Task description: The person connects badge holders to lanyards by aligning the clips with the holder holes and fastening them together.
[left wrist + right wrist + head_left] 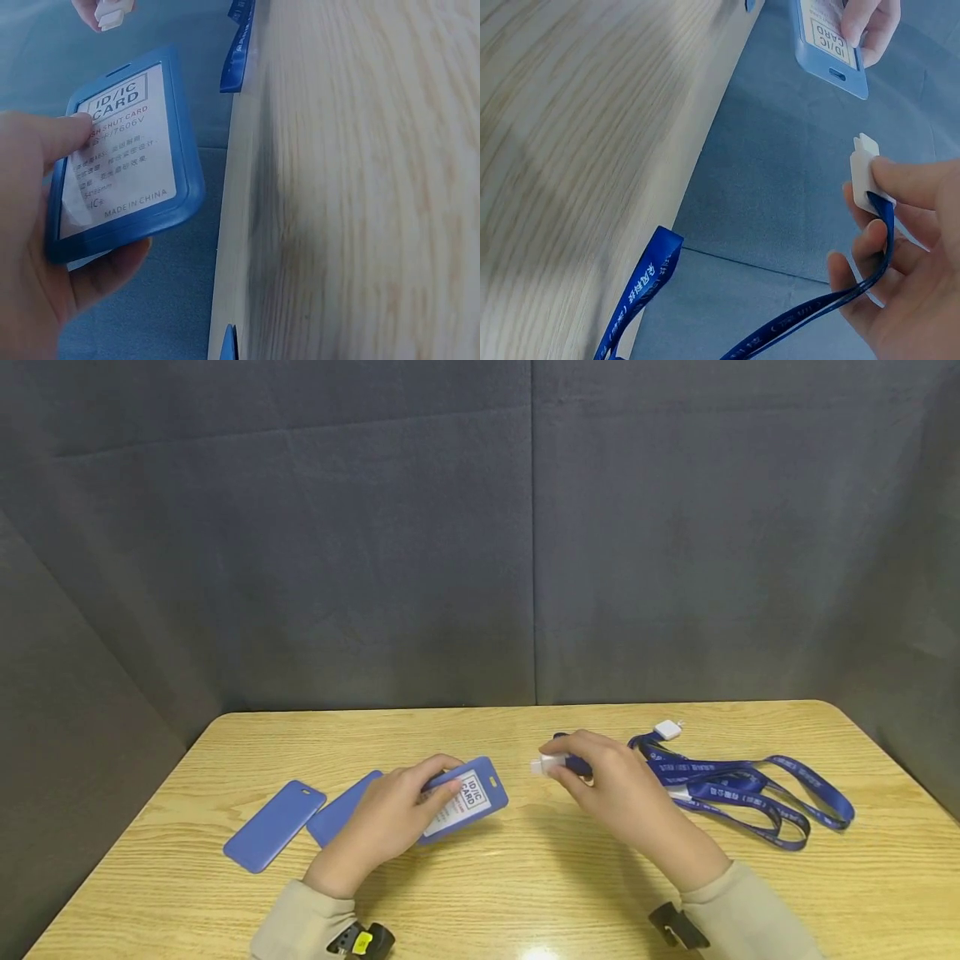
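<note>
My left hand [401,806] grips a blue badge holder [491,781] by its sides, thumb on the front, above the table. Its white insert reads "ID/IC CARD" in the left wrist view, and a slot is cut in the end pointing toward my other hand. Between thumb and forefinger, my right hand [611,781] pinches the white plastic clip [863,174] of a blue lanyard [780,324]. That strap trails from the clip past the curled lower fingers. Clip and badge holder are apart, with a gap between them.
Two more blue badge holders lie at the left: one whole [275,827], another [341,810] partly behind my left hand. Several blue lanyards [750,785] lie tangled at the right, with a white clip [667,729] at their far end. A dark curtain [375,568] stands behind the wooden table [517,893].
</note>
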Demonstrator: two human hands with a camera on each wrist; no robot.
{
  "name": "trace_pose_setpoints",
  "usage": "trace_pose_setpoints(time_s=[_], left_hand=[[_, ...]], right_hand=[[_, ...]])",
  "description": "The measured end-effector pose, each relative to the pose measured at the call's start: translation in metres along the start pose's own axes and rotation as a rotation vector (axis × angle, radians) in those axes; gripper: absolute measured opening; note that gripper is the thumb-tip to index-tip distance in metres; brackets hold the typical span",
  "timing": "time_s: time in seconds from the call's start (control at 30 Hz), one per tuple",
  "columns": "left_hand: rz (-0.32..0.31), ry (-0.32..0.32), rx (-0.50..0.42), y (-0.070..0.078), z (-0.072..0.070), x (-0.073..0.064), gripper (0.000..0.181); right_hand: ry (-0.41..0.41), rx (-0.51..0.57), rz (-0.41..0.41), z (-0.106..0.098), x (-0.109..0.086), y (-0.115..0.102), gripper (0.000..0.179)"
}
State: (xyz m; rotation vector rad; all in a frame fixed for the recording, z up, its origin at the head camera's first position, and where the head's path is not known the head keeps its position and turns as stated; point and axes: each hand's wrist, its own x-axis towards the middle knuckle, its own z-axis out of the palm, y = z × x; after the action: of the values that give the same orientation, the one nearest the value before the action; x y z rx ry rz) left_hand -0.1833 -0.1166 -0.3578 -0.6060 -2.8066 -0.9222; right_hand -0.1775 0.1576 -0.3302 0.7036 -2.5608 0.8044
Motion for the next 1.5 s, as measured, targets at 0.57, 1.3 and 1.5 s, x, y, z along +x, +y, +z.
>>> trace_pose_setpoints(time_s=[0.57,1.3,1.5], left_hand=[[0.026,0.013,0.007,0.005,-0.004,-0.002,0.015],[0.141,0.018,0.078,0.012,-0.004,-0.004,0.017],[0.184,0.039,0.103,0.014,-0.006,-0.005,0.017]], right_hand=[[-0.033,-0.021,-0.032,0.009,-0.003,-0.013,0.021],[-0.068,-0.004,-0.053,0.013,-0.005,-0.018,0.019],[-0.082,0.126,-0.063,0.011,-0.003,-0.015,0.018]])
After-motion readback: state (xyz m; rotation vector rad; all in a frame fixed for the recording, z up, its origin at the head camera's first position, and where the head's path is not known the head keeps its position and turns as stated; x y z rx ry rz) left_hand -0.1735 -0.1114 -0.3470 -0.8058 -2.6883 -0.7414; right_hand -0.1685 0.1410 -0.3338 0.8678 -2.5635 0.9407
